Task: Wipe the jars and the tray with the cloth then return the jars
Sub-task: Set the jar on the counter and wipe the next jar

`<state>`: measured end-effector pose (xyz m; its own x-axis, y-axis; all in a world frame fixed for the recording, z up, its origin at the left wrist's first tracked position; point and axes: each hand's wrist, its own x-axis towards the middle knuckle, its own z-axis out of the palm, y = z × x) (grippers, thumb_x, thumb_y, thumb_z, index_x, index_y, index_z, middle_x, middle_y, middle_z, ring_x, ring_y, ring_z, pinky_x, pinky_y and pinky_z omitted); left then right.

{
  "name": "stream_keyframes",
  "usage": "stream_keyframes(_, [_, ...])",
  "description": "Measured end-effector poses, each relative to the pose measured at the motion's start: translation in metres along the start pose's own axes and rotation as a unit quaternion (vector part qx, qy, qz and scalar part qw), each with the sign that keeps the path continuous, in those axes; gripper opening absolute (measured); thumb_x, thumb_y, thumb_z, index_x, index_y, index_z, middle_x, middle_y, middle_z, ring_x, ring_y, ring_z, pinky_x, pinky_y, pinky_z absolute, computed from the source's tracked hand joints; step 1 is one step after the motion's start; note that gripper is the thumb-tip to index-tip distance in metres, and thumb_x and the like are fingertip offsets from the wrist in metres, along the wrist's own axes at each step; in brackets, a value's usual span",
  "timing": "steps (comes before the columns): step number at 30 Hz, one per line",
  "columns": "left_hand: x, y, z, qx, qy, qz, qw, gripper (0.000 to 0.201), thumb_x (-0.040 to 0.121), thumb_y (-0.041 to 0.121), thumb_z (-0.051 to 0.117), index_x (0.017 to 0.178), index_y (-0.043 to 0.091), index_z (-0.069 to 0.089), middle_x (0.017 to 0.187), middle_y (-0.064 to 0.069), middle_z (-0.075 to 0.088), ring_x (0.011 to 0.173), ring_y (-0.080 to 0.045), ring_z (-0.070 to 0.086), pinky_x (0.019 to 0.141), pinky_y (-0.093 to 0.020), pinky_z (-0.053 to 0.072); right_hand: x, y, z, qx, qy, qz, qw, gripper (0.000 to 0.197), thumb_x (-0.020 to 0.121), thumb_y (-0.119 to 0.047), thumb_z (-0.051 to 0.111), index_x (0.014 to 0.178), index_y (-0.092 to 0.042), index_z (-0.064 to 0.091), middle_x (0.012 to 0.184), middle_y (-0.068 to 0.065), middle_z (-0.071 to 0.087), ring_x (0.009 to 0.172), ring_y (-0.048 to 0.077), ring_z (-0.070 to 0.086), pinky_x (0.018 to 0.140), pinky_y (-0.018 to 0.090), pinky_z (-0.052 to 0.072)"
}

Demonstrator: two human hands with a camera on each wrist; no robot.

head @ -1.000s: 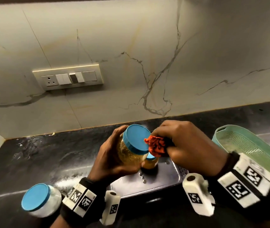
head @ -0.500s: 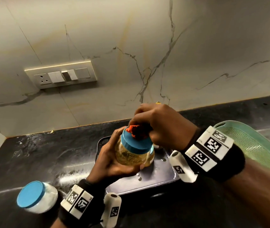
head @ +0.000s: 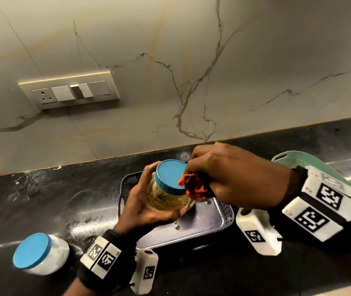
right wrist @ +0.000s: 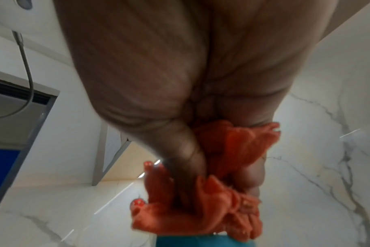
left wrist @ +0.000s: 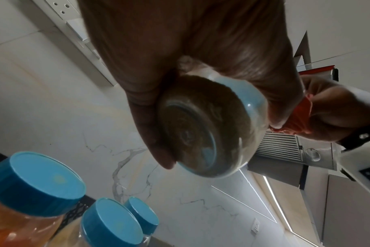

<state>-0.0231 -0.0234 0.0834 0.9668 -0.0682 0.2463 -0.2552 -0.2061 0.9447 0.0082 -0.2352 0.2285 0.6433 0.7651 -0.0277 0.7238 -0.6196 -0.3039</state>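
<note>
My left hand (head: 149,201) grips a clear jar (head: 168,197) of brownish-yellow granules, tilted, with its blue lid (head: 170,175) turned toward me, above the dark metal tray (head: 202,223). The left wrist view shows the jar's base (left wrist: 203,127) held between thumb and fingers. My right hand (head: 230,178) clutches a bunched orange cloth (head: 193,185) against the lid's right edge; the right wrist view has the cloth (right wrist: 213,197) wrapped round the fingers with the blue lid (right wrist: 190,241) just below. A white-filled jar (head: 40,253) with a blue lid stands on the counter at the lower left.
Three more blue-lidded jars (left wrist: 108,224) stand below the left hand in the left wrist view. A pale green basket (head: 311,165) lies on the black counter (head: 53,199) behind the right wrist. The marble wall carries a switch plate (head: 70,90).
The jar has tipped so its lid faces me again. The cloth has slid from the top of the lid to its right edge, and the right hand has dropped slightly.
</note>
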Motion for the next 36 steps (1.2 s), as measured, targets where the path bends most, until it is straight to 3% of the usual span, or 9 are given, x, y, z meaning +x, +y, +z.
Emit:
stream_keyframes(3, [-0.001, 0.004, -0.001, 0.003, -0.016, 0.004, 1.000, 0.096, 0.059, 0.019, 0.096, 0.140, 0.011, 0.044, 0.126, 0.005, 0.063, 0.115, -0.027, 0.065, 0.093, -0.052, 0.056, 0.005, -0.008, -0.002, 0.036, -0.013, -0.024, 0.999, 0.032, 0.086, -0.007, 0.064, 0.115, -0.019, 0.070, 0.107, -0.002, 0.063, 0.094, 0.011, 0.057, 0.084, 0.031, 0.051])
stream_keyframes(9, [-0.004, 0.009, -0.003, 0.059, -0.018, 0.019, 0.998, 0.092, 0.059, 0.023, 0.097, 0.137, 0.015, 0.048, 0.119, 0.004, 0.067, 0.107, -0.021, 0.068, 0.088, -0.051, 0.056, 0.033, -0.011, 0.003, 0.060, 0.033, -0.054, 0.996, 0.035, 0.077, 0.000, 0.067, 0.108, -0.013, 0.074, 0.102, 0.005, 0.069, 0.090, 0.020, 0.063, 0.076, 0.039, 0.054])
stream_keyframes(13, [-0.004, 0.009, -0.006, 0.075, -0.019, 0.028, 0.997, 0.099, 0.063, 0.018, 0.096, 0.145, 0.029, 0.041, 0.126, 0.001, 0.066, 0.113, -0.023, 0.066, 0.091, -0.048, 0.056, 0.048, -0.008, 0.009, 0.018, 0.061, -0.035, 0.997, 0.030, 0.082, -0.002, 0.066, 0.110, -0.012, 0.073, 0.107, 0.006, 0.068, 0.095, 0.023, 0.063, 0.080, 0.039, 0.055])
stream_keyframes(20, [-0.009, -0.002, -0.008, 0.012, -0.003, -0.005, 1.000, 0.099, 0.061, 0.020, 0.095, 0.143, 0.013, 0.040, 0.128, -0.006, 0.064, 0.114, -0.032, 0.065, 0.093, -0.060, 0.053, 0.042, 0.007, 0.017, -0.068, 0.045, 0.023, 0.996, 0.023, 0.089, -0.023, 0.066, 0.112, -0.019, 0.070, 0.105, 0.000, 0.063, 0.094, 0.018, 0.057, 0.075, 0.028, 0.044])
stream_keyframes(23, [-0.010, -0.003, -0.003, 0.000, -0.004, -0.004, 1.000, 0.094, 0.060, 0.010, 0.093, 0.140, 0.013, 0.043, 0.126, 0.000, 0.064, 0.113, -0.027, 0.065, 0.093, -0.056, 0.055, 0.033, 0.016, 0.017, -0.018, 0.038, 0.049, 0.998, 0.020, 0.089, -0.031, 0.070, 0.106, -0.021, 0.069, 0.098, -0.001, 0.065, 0.086, 0.014, 0.054, 0.072, 0.027, 0.039])
stream_keyframes(26, [-0.006, -0.001, 0.000, 0.028, -0.020, 0.005, 0.999, 0.096, 0.059, 0.014, 0.095, 0.140, 0.019, 0.044, 0.124, -0.001, 0.065, 0.112, -0.027, 0.066, 0.093, -0.055, 0.055, 0.036, 0.018, 0.021, 0.045, 0.086, 0.065, 0.993, 0.021, 0.087, -0.032, 0.071, 0.103, -0.019, 0.069, 0.095, 0.000, 0.067, 0.086, 0.018, 0.058, 0.074, 0.034, 0.047])
stream_keyframes(30, [-0.001, 0.001, 0.002, 0.116, -0.054, 0.039, 0.991, 0.093, 0.059, 0.028, 0.095, 0.138, 0.030, 0.046, 0.120, 0.001, 0.068, 0.108, -0.024, 0.067, 0.087, -0.051, 0.054, 0.048, 0.006, 0.023, 0.085, 0.083, 0.010, 0.993, 0.027, 0.084, -0.010, 0.066, 0.109, -0.016, 0.069, 0.100, 0.004, 0.067, 0.088, 0.018, 0.056, 0.076, 0.033, 0.046])
stream_keyframes(33, [-0.001, 0.003, -0.005, 0.143, -0.058, 0.048, 0.987, 0.081, 0.059, 0.032, 0.094, 0.130, 0.023, 0.056, 0.116, 0.006, 0.068, 0.105, -0.018, 0.067, 0.082, -0.047, 0.056, 0.043, -0.006, 0.017, 0.096, 0.034, -0.093, 0.990, 0.038, 0.075, 0.005, 0.066, 0.109, -0.012, 0.072, 0.107, 0.006, 0.066, 0.096, 0.022, 0.061, 0.081, 0.041, 0.053])
stream_keyframes(36, [0.001, 0.006, -0.012, 0.100, -0.046, 0.044, 0.993, 0.088, 0.057, 0.029, 0.093, 0.134, 0.019, 0.052, 0.121, 0.006, 0.067, 0.110, -0.017, 0.067, 0.087, -0.048, 0.056, 0.024, -0.009, 0.016, 0.123, -0.012, -0.161, 0.979, 0.041, 0.075, 0.013, 0.065, 0.108, -0.009, 0.073, 0.112, 0.003, 0.065, 0.101, 0.015, 0.063, 0.083, 0.030, 0.052])
